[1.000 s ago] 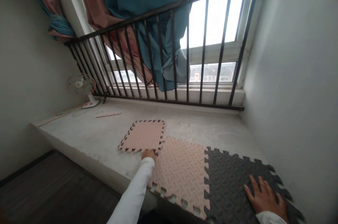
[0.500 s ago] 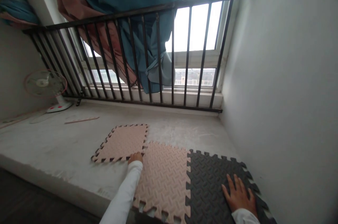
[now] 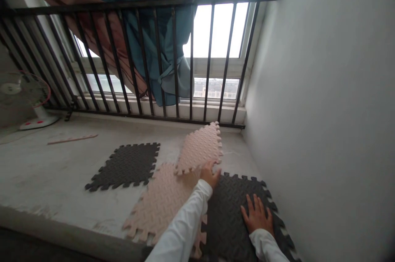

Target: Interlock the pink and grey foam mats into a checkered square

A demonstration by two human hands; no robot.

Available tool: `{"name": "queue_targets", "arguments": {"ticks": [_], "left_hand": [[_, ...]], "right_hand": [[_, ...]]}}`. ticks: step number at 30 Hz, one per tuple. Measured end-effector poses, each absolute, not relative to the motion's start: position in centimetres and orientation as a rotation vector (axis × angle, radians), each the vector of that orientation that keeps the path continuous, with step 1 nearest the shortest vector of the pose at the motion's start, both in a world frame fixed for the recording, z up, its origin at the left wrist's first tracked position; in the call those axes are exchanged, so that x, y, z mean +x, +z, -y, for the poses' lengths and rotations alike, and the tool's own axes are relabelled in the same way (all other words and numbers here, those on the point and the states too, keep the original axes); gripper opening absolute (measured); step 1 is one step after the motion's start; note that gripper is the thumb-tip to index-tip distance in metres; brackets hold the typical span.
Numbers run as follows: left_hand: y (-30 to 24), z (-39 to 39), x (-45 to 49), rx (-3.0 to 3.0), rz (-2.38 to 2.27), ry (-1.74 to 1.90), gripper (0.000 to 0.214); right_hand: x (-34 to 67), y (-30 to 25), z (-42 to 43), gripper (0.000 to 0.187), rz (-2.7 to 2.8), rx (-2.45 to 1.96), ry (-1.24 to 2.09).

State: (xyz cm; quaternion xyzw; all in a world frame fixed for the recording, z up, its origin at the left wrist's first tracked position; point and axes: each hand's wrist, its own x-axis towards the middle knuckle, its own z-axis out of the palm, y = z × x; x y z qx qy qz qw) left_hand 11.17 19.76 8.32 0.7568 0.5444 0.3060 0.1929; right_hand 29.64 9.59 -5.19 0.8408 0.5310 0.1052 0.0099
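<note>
My left hand (image 3: 210,175) grips the near edge of a pink foam puzzle mat tile (image 3: 200,149), which is lifted and tilted above the ledge. Beneath it, partly covered by my forearm, lies another pink tile (image 3: 154,208). Its right side meets a dark grey tile (image 3: 225,229) close to the wall. On that dark tile my right hand (image 3: 257,214) rests flat with its fingers spread. A separate dark grey tile (image 3: 126,165) lies to the left, close beside the lying pink tile.
Behind the tiles runs a black metal railing (image 3: 142,5), with a blue and pink curtain (image 3: 148,48) hanging at the window. A white wall (image 3: 324,110) rises on the right. A fan (image 3: 37,101) and a thin strip (image 3: 72,139) are on the ledge at left.
My left hand has lifted the loose pink tile and carried it right, uncovering the dark tile that was under it. My right hand still lies on its dark tile. The view has shifted right.
</note>
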Motion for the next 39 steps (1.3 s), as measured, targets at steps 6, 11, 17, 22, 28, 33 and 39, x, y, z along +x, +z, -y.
{"name": "queue_targets", "arguments": {"ticks": [6,11,17,22,28,33,39], "left_hand": [[3.9,-16.6,10.2,2.205,-1.452,0.457,0.066],[-0.7,-16.7,2.1,2.074,-2.182,-0.085,0.058],[-2.7,-15.3,0.6,2.187,-2.222,-0.036,0.054],[-2.5,-15.3,0.9,2.186,-2.232,0.000,0.055],[-2.1,-15.2,0.8,2.203,-2.241,0.012,0.055],[-1.7,-15.0,0.9,2.196,-2.238,0.017,0.054],[-1.4,-15.0,0.9,2.189,-2.231,0.009,0.055]], "right_hand": [[29.8,-5.2,-9.6,0.054,-1.668,2.633,0.291],[29.4,-4.8,-9.3,0.054,-1.655,2.683,0.280],[30.1,-4.6,-11.7,0.053,-1.619,2.749,0.533],[31.6,-3.5,-16.1,0.039,-1.600,2.736,0.516],[34.3,-2.6,-18.5,0.036,-1.560,2.751,0.510],[35.3,-1.8,-19.1,0.035,-1.530,2.786,0.457],[35.1,-1.0,-19.1,0.038,-1.464,2.855,0.417]]}}
